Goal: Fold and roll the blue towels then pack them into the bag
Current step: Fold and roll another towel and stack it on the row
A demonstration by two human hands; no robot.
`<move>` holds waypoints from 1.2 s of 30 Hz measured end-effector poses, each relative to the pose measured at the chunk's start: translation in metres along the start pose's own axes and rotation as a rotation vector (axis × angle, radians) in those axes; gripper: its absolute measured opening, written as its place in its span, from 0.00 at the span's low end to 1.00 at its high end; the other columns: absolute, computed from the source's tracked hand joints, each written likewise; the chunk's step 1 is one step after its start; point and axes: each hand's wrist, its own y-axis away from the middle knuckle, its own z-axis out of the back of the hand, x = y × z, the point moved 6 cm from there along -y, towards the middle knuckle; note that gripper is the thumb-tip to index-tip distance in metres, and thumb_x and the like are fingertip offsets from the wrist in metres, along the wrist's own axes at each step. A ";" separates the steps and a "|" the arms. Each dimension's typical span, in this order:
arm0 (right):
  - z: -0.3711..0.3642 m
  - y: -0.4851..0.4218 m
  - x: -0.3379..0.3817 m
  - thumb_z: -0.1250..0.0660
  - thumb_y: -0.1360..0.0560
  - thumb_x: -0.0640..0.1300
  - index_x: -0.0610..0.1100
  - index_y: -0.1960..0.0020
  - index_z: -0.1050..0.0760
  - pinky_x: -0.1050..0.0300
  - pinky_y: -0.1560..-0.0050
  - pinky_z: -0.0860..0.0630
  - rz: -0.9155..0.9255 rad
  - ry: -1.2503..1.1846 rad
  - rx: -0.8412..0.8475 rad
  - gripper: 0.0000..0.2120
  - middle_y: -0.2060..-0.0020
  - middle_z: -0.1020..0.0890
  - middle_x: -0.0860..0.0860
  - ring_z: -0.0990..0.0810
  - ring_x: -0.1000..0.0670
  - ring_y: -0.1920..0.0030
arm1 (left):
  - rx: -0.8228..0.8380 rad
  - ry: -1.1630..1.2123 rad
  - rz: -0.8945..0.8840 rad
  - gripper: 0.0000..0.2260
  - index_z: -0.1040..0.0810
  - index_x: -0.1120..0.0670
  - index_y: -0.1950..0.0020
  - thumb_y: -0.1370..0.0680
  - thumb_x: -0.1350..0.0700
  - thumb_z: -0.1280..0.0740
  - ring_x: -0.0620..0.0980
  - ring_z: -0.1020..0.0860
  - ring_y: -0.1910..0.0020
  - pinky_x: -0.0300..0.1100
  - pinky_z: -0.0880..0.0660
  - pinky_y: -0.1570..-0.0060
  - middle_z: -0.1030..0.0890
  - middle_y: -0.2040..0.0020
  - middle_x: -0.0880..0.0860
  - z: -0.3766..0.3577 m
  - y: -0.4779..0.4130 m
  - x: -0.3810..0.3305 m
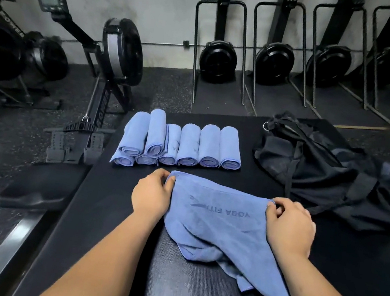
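Head view. Logged one loose towel (215, 228), blue, printed side up, lying rumpled on the near part of the black padded surface (105, 210); not yet folded or rolled. Found its far edge pinched at both corners: left hand (151, 195) with thumb and fingers curled onto the left corner, right hand (289, 227) likewise gripping the right corner. Counted eight rolled towels (189, 144) just beyond it: six side by side in a row, two more resting on top at the left end; count of the lower left rolls less certain. Noted one black bag (323, 171) to the right of the rolls, slumped, nothing blue visible in it. Judged rolling nearly finished, with one towel left to fold and roll, packing not begun. Counted four rowing machines (217, 58) stood upright against the back wall.
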 end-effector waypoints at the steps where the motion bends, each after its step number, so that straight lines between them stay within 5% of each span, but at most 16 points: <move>1: 0.000 0.001 0.001 0.32 0.21 0.50 0.50 0.48 0.17 0.44 0.46 0.29 0.002 -0.001 -0.002 0.07 0.56 0.20 0.48 0.23 0.39 0.49 | -0.015 0.006 -0.017 0.09 0.20 0.45 0.47 0.18 0.41 0.34 0.54 0.17 0.53 0.47 0.25 0.57 0.14 0.55 0.45 -0.002 -0.001 0.000; 7: -0.001 0.004 0.006 0.31 0.24 0.51 0.46 0.45 0.20 0.42 0.43 0.28 -0.044 0.043 -0.004 0.12 0.53 0.23 0.46 0.24 0.40 0.49 | 0.040 -0.160 -0.081 0.16 0.24 0.40 0.30 0.16 0.40 0.40 0.54 0.17 0.44 0.50 0.27 0.43 0.14 0.44 0.46 -0.014 -0.006 -0.002; 13: -0.003 0.004 0.009 0.33 0.23 0.50 0.47 0.49 0.23 0.42 0.46 0.30 -0.026 0.097 0.045 0.07 0.52 0.26 0.47 0.25 0.41 0.50 | 0.014 -0.045 -0.064 0.06 0.24 0.42 0.47 0.18 0.41 0.35 0.51 0.18 0.56 0.50 0.26 0.51 0.19 0.61 0.41 -0.013 -0.005 0.004; 18: -0.002 0.003 0.006 0.33 0.23 0.50 0.47 0.44 0.21 0.43 0.43 0.30 -0.035 0.058 0.050 0.10 0.49 0.25 0.47 0.25 0.42 0.47 | -0.042 0.134 -0.043 0.06 0.22 0.42 0.49 0.20 0.43 0.30 0.43 0.21 0.56 0.45 0.25 0.55 0.20 0.53 0.41 -0.008 -0.004 0.010; 24: -0.002 0.003 0.005 0.33 0.22 0.49 0.47 0.49 0.21 0.43 0.44 0.30 -0.014 0.060 0.043 0.07 0.50 0.26 0.47 0.27 0.42 0.47 | -0.038 0.344 0.010 0.06 0.22 0.43 0.53 0.22 0.47 0.26 0.42 0.21 0.62 0.42 0.24 0.58 0.17 0.59 0.41 -0.005 -0.003 0.017; 28: 0.002 0.001 -0.001 0.33 0.20 0.48 0.52 0.49 0.25 0.45 0.44 0.28 -0.053 -0.192 0.029 0.01 0.57 0.21 0.55 0.24 0.46 0.51 | -0.004 0.447 0.012 0.04 0.19 0.43 0.52 0.21 0.48 0.25 0.45 0.20 0.62 0.42 0.23 0.56 0.16 0.57 0.41 -0.007 -0.004 0.017; 33: 0.010 -0.001 -0.009 0.27 0.22 0.44 0.53 0.47 0.18 0.59 0.53 0.24 -0.116 -0.544 0.052 0.06 0.62 0.15 0.57 0.19 0.58 0.62 | 0.037 0.491 0.022 0.04 0.16 0.49 0.51 0.21 0.51 0.25 0.39 0.21 0.64 0.32 0.25 0.58 0.15 0.59 0.48 0.004 0.004 0.021; 36: 0.011 -0.005 -0.014 0.23 0.25 0.42 0.51 0.45 0.15 0.55 0.49 0.21 -0.118 -0.636 0.165 0.10 0.63 0.14 0.57 0.20 0.58 0.64 | 0.066 0.486 0.025 0.04 0.16 0.52 0.51 0.20 0.53 0.25 0.37 0.23 0.66 0.31 0.27 0.59 0.16 0.61 0.48 0.014 0.019 0.022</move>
